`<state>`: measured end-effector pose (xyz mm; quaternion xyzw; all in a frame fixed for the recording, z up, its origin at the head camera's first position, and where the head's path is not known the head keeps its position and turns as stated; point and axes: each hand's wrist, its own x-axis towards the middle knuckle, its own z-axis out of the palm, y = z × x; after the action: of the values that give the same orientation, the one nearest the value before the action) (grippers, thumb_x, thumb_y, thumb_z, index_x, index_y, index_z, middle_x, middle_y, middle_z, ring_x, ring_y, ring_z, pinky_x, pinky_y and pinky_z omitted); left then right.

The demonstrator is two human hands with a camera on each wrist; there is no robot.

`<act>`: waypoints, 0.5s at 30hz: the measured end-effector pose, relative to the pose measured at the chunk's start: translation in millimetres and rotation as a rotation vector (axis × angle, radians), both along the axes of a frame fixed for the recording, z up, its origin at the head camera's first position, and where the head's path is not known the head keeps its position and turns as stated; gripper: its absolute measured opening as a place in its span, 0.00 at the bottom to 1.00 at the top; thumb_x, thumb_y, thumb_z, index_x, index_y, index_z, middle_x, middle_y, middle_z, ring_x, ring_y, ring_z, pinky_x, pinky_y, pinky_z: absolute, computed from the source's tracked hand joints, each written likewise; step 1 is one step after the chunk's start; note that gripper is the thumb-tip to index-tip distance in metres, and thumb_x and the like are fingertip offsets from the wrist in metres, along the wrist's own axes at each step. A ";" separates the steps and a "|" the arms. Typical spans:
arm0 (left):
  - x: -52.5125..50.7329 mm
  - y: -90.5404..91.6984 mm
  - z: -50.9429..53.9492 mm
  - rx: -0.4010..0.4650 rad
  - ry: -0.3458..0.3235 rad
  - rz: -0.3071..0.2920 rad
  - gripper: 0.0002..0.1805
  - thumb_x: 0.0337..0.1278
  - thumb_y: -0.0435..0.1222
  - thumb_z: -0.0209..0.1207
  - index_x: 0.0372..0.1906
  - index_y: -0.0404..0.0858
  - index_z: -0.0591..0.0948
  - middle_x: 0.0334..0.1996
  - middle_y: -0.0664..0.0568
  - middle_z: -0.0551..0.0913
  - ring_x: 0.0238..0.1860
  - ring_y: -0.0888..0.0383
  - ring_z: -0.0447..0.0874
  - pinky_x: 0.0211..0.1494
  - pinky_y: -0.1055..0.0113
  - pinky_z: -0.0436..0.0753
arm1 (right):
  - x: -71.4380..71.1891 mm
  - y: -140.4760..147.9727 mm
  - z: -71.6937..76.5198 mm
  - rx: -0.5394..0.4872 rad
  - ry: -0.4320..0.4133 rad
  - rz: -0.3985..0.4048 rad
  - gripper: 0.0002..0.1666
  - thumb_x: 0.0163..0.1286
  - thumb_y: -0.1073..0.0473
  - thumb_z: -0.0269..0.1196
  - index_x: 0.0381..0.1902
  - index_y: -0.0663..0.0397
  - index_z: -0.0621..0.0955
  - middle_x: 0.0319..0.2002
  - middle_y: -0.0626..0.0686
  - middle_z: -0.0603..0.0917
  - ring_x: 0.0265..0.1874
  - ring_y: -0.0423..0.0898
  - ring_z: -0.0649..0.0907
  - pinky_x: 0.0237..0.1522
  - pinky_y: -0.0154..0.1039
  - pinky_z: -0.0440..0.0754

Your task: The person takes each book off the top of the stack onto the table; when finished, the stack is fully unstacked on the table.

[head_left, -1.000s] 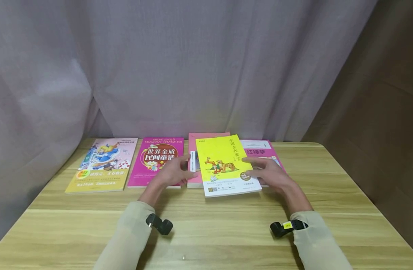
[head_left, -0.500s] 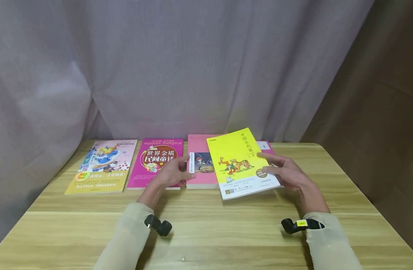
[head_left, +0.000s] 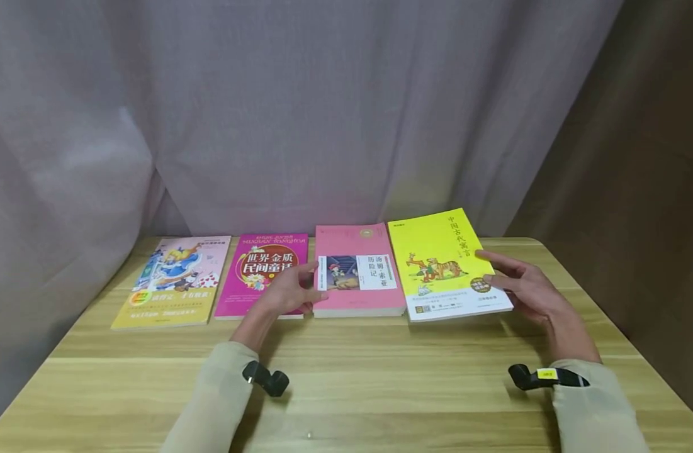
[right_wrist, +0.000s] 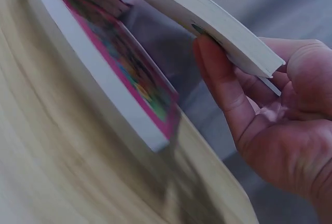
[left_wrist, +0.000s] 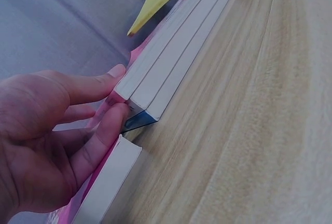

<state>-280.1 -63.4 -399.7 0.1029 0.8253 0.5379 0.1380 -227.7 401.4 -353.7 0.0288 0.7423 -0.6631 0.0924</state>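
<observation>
My right hand (head_left: 530, 292) (right_wrist: 285, 125) grips the right edge of the yellow book (head_left: 437, 242), held tilted to the right of the pink book (head_left: 352, 302). In the right wrist view the lifted book (right_wrist: 207, 19) hangs above a magenta-edged book (right_wrist: 114, 63), with fingers on its underside. The pink book tops a stack of three (left_wrist: 171, 47). At that stack's left edge, my left hand (head_left: 284, 289) (left_wrist: 52, 125) pinches the pink book between its digits at the corner.
Left of the stack lies a magenta book (head_left: 250, 302), and farther left a book with a blond girl on its cover (head_left: 173, 264). All rest on the wooden table (head_left: 346, 377), before a grey curtain (head_left: 323, 113).
The yellow book has moved right with my right hand, from over the pink book to beside it, uncovering the pink cover. My left hand has stayed at the stack's left edge.
</observation>
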 end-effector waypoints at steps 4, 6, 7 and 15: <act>0.1 -0.5 0.4 -0.004 -0.009 0.002 0.48 0.62 0.34 0.73 0.84 0.44 0.62 0.68 0.35 0.78 0.29 0.53 0.84 0.31 0.64 0.88 | -0.1 23.2 8.1 0.014 -0.018 -0.035 0.42 0.74 0.62 0.68 0.80 0.30 0.69 0.49 0.33 0.86 0.43 0.44 0.90 0.46 0.41 0.92; 0.3 -0.8 0.9 0.003 -0.008 -0.004 0.48 0.62 0.33 0.73 0.84 0.43 0.62 0.68 0.34 0.78 0.28 0.53 0.83 0.31 0.64 0.89 | -0.7 35.4 13.5 0.020 -0.025 -0.050 0.41 0.74 0.62 0.68 0.79 0.29 0.69 0.49 0.33 0.86 0.43 0.45 0.90 0.47 0.42 0.92; 0.3 -1.0 1.2 0.009 -0.008 -0.006 0.48 0.62 0.33 0.73 0.84 0.43 0.61 0.68 0.34 0.78 0.28 0.53 0.83 0.31 0.64 0.89 | -1.2 41.3 16.1 0.014 -0.033 -0.059 0.41 0.74 0.62 0.68 0.79 0.28 0.69 0.48 0.33 0.86 0.42 0.46 0.90 0.47 0.42 0.92; -0.6 -0.3 1.8 0.021 -0.007 -0.006 0.48 0.63 0.33 0.72 0.84 0.42 0.61 0.67 0.32 0.78 0.27 0.54 0.83 0.31 0.64 0.89 | 0.3 84.8 31.3 0.056 -0.063 -0.080 0.37 0.78 0.62 0.64 0.74 0.18 0.73 0.44 0.33 0.88 0.40 0.44 0.90 0.46 0.41 0.93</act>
<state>-280.7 -63.7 -397.9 0.1050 0.8188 0.5463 0.1417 -227.4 486.2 -322.5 0.0820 0.7554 -0.6441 0.0885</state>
